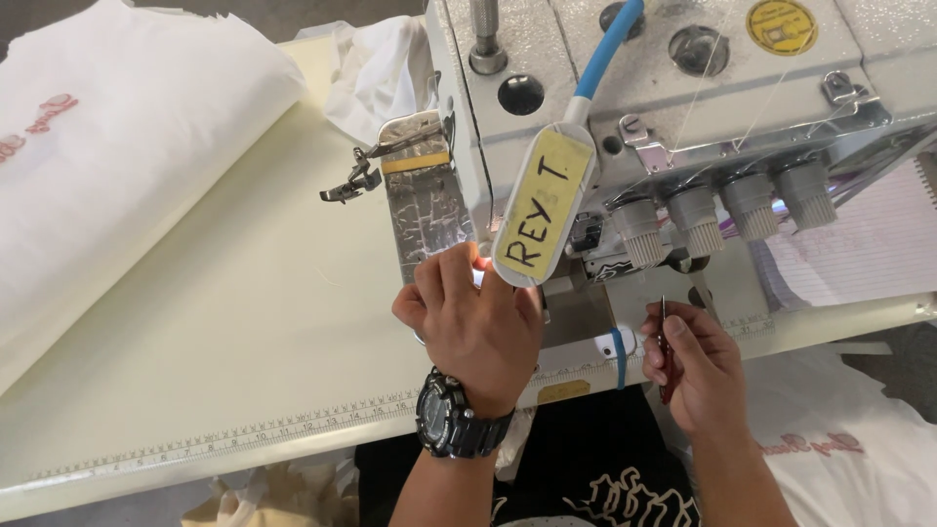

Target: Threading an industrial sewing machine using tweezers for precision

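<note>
My left hand (475,322), with a black watch (451,418) on the wrist, reaches up to the front of a grey overlock sewing machine (683,88). Its fingertips rest by the crinkled silver cover plate (425,210) and are partly hidden under a white oblong lamp (544,205) that carries a yellow label. My right hand (695,371) is lower right, pinching a thin red-handled metal tool (664,356) upright in front of the machine's base. The presser foot (349,182) sticks out to the left of the cover plate.
The cream table (224,322) has a printed ruler (244,434) along its front edge. A stack of white fabric (107,146) lies at the far left. Several grey tension knobs (722,210) line the machine front. A white garment (839,439) hangs at lower right.
</note>
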